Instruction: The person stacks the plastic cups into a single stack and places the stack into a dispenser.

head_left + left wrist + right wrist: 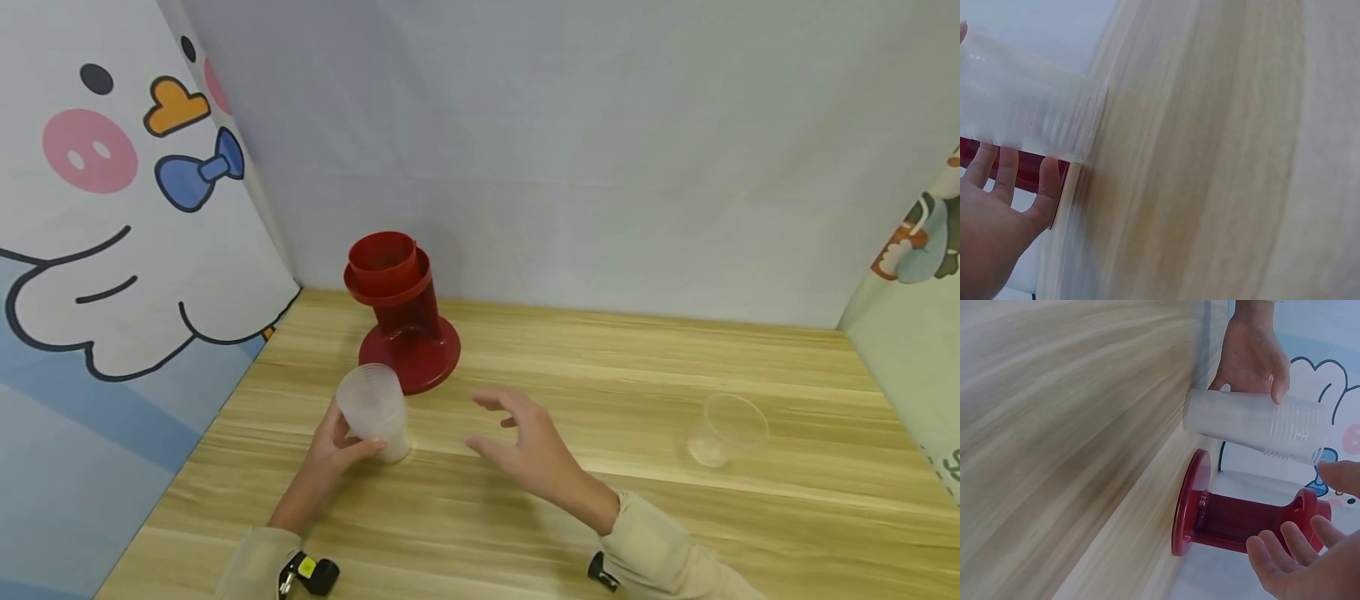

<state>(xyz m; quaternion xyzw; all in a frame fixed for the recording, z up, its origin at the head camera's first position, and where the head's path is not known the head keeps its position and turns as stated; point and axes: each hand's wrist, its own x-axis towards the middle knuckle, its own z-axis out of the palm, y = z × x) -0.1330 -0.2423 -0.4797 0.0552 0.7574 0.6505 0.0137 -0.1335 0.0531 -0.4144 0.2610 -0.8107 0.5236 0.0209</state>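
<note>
My left hand (pixel 327 457) holds a stack of clear plastic cups (pixel 371 402), thumb on the near side and fingers round the far side. The stack stands mouth up, its base at the tabletop. In the right wrist view the nested rims of the cups (pixel 1294 428) show as close ridges. My right hand (pixel 531 447) hovers to the right of the stack, fingers apart and loosely bent, with nothing in it. Just behind the stack is a red cup holder (pixel 408 321) with a round base and a ringed open top. A single clear cup (pixel 707 450) stands upright farther right.
The wood-grain table (pixel 600 358) meets a pale cloth backdrop (pixel 562 167) behind the red holder. Cartoon-printed cloth (pixel 97 250) hangs at the left side, and another printed cloth (pixel 892 350) borders the right.
</note>
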